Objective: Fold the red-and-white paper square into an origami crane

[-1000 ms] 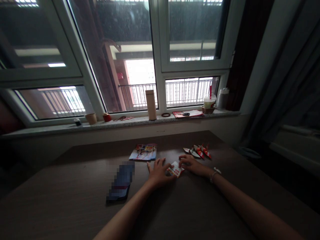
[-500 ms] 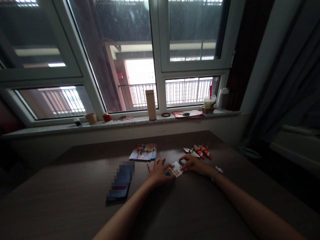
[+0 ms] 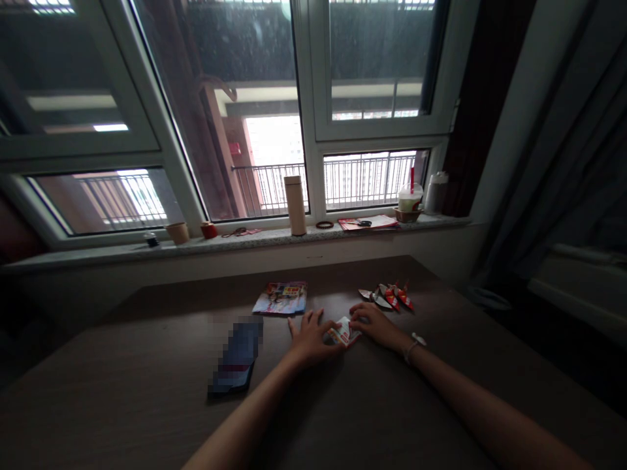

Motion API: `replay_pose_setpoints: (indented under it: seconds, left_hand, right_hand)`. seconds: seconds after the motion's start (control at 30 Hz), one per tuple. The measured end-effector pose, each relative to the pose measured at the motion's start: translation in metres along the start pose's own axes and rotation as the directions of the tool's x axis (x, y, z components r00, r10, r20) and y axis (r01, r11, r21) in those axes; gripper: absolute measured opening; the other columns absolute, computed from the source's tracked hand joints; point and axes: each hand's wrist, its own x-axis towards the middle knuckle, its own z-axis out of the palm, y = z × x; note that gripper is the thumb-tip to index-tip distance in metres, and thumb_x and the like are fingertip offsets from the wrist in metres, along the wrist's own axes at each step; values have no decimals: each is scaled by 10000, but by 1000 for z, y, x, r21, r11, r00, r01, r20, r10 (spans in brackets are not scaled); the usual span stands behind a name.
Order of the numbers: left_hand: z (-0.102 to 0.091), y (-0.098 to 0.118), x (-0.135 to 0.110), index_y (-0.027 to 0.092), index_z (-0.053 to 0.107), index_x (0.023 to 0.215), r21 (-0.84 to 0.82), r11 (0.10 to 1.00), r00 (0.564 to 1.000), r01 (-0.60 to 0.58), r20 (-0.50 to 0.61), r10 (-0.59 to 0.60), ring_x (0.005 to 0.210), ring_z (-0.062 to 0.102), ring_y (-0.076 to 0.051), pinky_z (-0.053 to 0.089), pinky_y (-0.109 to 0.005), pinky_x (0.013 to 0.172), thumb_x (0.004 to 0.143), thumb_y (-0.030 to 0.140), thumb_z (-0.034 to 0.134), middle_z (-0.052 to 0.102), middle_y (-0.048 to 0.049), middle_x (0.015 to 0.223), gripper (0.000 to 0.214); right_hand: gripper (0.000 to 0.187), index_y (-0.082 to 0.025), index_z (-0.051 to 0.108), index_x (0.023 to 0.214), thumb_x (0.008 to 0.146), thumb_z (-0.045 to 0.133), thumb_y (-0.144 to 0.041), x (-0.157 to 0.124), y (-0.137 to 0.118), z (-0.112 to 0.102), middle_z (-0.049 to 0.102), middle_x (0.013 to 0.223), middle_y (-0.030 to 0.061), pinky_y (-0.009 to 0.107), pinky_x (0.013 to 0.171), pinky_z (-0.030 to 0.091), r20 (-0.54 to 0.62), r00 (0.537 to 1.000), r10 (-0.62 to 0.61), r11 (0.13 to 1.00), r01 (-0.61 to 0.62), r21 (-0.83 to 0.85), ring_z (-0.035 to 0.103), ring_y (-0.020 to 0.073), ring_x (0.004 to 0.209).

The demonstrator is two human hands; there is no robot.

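A small printed paper piece (image 3: 344, 334), white with red marks, lies on the dark wooden table (image 3: 147, 405). My left hand (image 3: 309, 338) rests flat with fingers spread, its thumb pressing the paper's left edge. My right hand (image 3: 373, 324) curls over the paper's right side, fingertips pinching its upper edge. A bracelet sits on my right wrist. Just beyond my right hand lie several small folded paper shapes (image 3: 388, 296) in red and white.
A colourful printed sheet (image 3: 281, 297) lies ahead of my left hand, and a dark phone (image 3: 238, 356) to its left. The windowsill (image 3: 98, 251) holds a tall cylinder flask (image 3: 295, 205), cups, scissors on papers and a drink with a straw (image 3: 409, 198).
My right hand has shifted slightly left and back over the paper, which now looks a little more folded. My left hand has stayed in place.
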Motion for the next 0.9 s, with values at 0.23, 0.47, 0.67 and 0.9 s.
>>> replay_pose_setpoints:
  seconds: [0.23, 0.47, 0.67, 0.9]
  left_hand:
    - [5, 5, -1, 434, 590, 1245, 17, 1000, 999, 4, -41, -3, 1470, 162, -386, -53, -771, 1058, 735, 691, 593, 294, -47, 1584, 570]
    - [6, 7, -2, 412, 582, 1258, 20, 1000, 999, 16, -49, -15, 1467, 169, -384, -51, -770, 1061, 735, 673, 584, 302, -59, 1579, 584]
    - [3, 9, -3, 429, 580, 1257, 7, 1000, 999, 27, -30, -26, 1470, 172, -371, -17, -770, 1067, 755, 654, 572, 292, -53, 1583, 550]
    - [4, 13, -4, 405, 614, 1216, -13, 998, 996, 63, -62, -64, 1466, 183, -374, -7, -765, 1072, 811, 688, 476, 314, -57, 1574, 513]
  right_hand:
    - [170, -233, 710, 896, 872, 613, -370, -1, -11, 9, 628, 1142, 55, 377, 1023, 357, -44, 998, 54, 990, -59, -126, 516, 235, 1142]
    - [179, -224, 687, 923, 887, 573, -357, -4, -25, 11, 614, 1145, 52, 383, 1000, 346, -74, 991, 112, 967, -126, -220, 505, 237, 1128]
    - [177, -224, 675, 924, 889, 572, -363, -5, -27, 11, 607, 1150, 49, 382, 1003, 340, -72, 991, 113, 970, -125, -210, 497, 239, 1141]
    - [154, -221, 672, 899, 877, 584, -345, -6, -29, 11, 617, 1131, 50, 371, 1001, 338, -87, 990, 115, 972, -130, -196, 507, 236, 1134]
